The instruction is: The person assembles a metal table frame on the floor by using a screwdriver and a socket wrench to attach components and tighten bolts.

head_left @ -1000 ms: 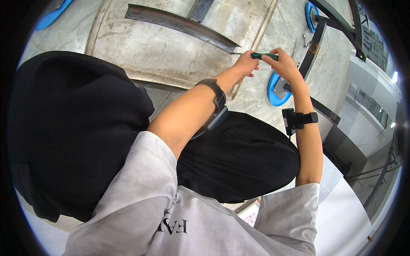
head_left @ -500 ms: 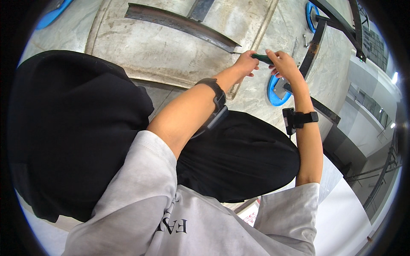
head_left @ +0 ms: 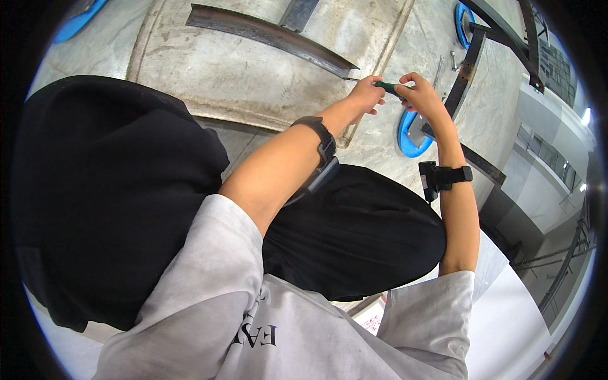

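A screwdriver with a dark green handle lies between my hands, its thin shaft reaching left toward the end of a dark steel angle bar. My left hand is closed around the front of the screwdriver, hiding most of the shaft. At the handle's rear end, my right hand pinches with thumb and fingers. The tip appears close to the bar's right end; whether it touches, and what it meets there, is too small to tell.
The bar rests on a worn, pale board with a raised edge. Right of it are a blue-rimmed wheel, a dark metal frame and a small metal tool. A second dark bar meets the first from behind.
My right hand has shifted its grip on the handle, its fingers turning and curling in. The left hand and the bar stay almost in place.
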`<state>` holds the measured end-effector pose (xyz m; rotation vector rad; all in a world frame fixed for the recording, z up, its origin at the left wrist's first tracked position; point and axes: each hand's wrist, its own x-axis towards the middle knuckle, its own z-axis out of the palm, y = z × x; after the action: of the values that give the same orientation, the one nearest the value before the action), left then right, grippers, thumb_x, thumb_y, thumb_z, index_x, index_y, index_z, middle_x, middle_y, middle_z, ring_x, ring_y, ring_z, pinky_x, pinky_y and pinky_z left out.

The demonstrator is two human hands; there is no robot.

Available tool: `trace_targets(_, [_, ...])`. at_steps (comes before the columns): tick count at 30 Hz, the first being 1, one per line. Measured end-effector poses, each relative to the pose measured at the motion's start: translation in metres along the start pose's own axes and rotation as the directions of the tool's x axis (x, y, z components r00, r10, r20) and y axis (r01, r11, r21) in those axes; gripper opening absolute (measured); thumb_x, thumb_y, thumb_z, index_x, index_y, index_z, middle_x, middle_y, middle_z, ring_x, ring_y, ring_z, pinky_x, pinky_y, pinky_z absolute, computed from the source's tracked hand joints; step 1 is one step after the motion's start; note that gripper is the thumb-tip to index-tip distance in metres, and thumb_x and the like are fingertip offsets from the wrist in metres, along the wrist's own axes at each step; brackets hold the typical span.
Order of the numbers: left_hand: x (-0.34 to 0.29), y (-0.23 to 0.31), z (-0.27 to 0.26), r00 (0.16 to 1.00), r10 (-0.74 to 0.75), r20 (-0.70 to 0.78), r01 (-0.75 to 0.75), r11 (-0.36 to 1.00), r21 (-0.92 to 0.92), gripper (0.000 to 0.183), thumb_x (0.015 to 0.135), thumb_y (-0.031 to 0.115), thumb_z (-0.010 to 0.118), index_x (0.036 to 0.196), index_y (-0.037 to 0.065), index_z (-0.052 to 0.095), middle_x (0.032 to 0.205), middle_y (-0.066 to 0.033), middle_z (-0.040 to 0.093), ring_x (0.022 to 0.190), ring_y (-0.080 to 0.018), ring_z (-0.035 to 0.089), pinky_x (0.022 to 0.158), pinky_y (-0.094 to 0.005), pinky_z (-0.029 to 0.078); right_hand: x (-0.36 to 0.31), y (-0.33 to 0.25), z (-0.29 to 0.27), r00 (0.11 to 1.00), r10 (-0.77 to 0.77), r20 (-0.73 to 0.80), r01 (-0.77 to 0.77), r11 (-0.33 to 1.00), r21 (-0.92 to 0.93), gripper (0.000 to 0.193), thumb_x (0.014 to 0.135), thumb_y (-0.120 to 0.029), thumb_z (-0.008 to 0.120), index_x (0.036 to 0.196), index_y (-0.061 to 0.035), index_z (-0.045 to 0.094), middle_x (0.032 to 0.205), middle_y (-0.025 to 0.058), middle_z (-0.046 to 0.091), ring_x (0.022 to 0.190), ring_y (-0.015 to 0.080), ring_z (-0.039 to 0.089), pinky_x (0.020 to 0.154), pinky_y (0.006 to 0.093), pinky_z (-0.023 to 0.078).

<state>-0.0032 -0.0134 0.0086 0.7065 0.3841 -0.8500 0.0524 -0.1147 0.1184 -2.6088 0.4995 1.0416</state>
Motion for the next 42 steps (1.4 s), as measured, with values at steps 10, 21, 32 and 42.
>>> trace_targets(10, [-0.002,0.002,-0.002,1.0,-0.006,0.014,0.006,1.0,-0.011,0.036,0.082,0.014,0.046,0.118,0.011,0.041,0.094,-0.0028,0.051,0.082,-0.0141,0.054,0.063,-0.0324,0.044,-0.006,-0.02,-0.003,0.993,0.1,0.062,-0.1,0.995,-0.01,0.034,0.074,-0.022,0.059,0.096,0.0026,0.049,0.065,0.0096,0.055,0.053,0.0136,0.056,0.045,0.0248,0.045])
trace_targets(21, [-0.002,0.003,0.0,1.0,0.007,0.019,-0.006,1.0,-0.028,0.037,0.081,0.011,0.046,0.117,0.01,0.041,0.098,-0.0029,0.053,0.081,-0.0135,0.054,0.061,-0.0297,0.044,0.001,-0.003,0.004,0.885,-0.459,0.082,0.456,0.817,-0.353,0.031,0.072,-0.02,0.062,0.093,0.0,0.05,0.072,0.0119,0.059,0.068,0.0184,0.059,0.045,0.027,0.045])
trace_targets(32, [-0.002,0.0,0.002,1.0,-0.002,0.023,0.002,1.0,-0.015,0.032,0.081,0.013,0.047,0.113,0.011,0.044,0.092,-0.0009,0.052,0.08,-0.0134,0.053,0.062,-0.0302,0.043,0.01,0.015,0.0,0.867,-0.497,-0.022,0.442,0.79,-0.424,0.037,0.075,-0.032,0.059,0.092,0.0006,0.053,0.068,0.0109,0.058,0.053,0.0179,0.058,0.045,0.0279,0.046])
trace_targets(42, [0.0,-0.002,0.0,1.0,0.0,0.023,0.001,0.999,-0.037,0.03,0.083,0.015,0.047,0.112,0.011,0.044,0.091,-0.0021,0.051,0.081,-0.0143,0.053,0.062,-0.0317,0.044,0.012,0.01,0.001,0.998,-0.044,0.044,0.049,0.991,-0.125,0.039,0.071,-0.035,0.064,0.091,-0.002,0.055,0.07,0.0104,0.059,0.059,0.0176,0.059,0.046,0.0279,0.045])
